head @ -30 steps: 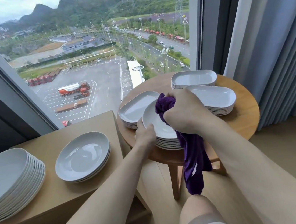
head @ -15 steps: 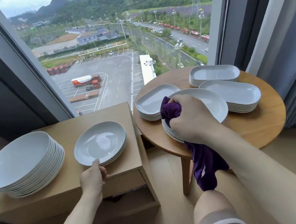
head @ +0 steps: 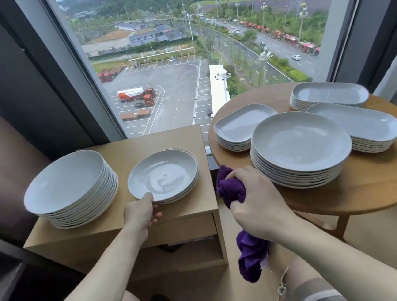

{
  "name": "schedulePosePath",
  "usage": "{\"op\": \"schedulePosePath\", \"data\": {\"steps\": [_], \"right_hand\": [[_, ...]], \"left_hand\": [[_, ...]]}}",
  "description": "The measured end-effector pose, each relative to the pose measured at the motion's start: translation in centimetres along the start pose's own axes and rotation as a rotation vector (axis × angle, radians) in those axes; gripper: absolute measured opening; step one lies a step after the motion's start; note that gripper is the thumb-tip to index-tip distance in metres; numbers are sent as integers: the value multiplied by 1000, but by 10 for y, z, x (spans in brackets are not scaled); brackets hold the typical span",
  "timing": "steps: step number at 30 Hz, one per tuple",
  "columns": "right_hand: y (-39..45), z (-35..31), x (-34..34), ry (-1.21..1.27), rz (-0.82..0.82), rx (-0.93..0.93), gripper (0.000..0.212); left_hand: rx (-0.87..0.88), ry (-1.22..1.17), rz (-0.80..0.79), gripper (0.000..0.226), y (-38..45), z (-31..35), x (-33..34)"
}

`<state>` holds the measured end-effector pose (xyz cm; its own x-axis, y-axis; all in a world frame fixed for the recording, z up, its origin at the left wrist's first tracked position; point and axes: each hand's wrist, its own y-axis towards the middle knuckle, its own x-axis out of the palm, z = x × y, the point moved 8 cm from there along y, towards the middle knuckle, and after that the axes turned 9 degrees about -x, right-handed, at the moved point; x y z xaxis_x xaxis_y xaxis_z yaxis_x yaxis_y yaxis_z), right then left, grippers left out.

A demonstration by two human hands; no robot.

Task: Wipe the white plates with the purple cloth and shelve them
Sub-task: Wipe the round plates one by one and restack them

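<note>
My left hand [head: 141, 212] pinches the near rim of the top plate of a short stack of round white plates [head: 165, 173] on the wooden side cabinet [head: 132, 230]. My right hand [head: 257, 203] grips the bunched purple cloth [head: 231, 188] in the gap between cabinet and round table, with the cloth's tail hanging down to knee height. A tall stack of round plates [head: 299, 139] sits on the round wooden table [head: 368, 186], just right of my right hand. Another tall stack of round plates [head: 69, 186] stands at the cabinet's left.
Three stacks of oblong white dishes sit on the table: one at back left [head: 241, 126], one at back right [head: 328, 93], one at right [head: 358, 123]. A large window is right behind both surfaces. The cabinet has an open shelf below its top. Grey curtains hang at far right.
My right hand with the cloth came off the round stack on the table and moved left and down into the gap. My left hand moved to the cabinet's short stack and took its near rim.
</note>
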<state>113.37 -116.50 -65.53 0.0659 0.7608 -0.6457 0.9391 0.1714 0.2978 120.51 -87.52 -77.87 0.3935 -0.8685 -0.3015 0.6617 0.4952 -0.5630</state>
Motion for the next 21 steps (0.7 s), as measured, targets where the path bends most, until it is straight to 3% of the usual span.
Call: {"op": "schedulePosePath", "data": {"steps": [4,8,11,15,21], "right_hand": [[-4,4,9,23,-26,14,40],[-5,5,12,23,-15,-3,39],[-3,3,9,26,13,-3,41],[-3,-4,2,90,55,-17,45],[-5,-29,-10,309,130,46,41]], "left_hand": [[-12,-77,-44,16,-13,-3,-12],[-37,-326,-173,10,-34,-4,-25],[-31,-478,-216,20,-50,-4,-41],[-20,-416,-255,38,-80,-13,-62],[-96,-492,-570,59,-141,-22,-38]]}}
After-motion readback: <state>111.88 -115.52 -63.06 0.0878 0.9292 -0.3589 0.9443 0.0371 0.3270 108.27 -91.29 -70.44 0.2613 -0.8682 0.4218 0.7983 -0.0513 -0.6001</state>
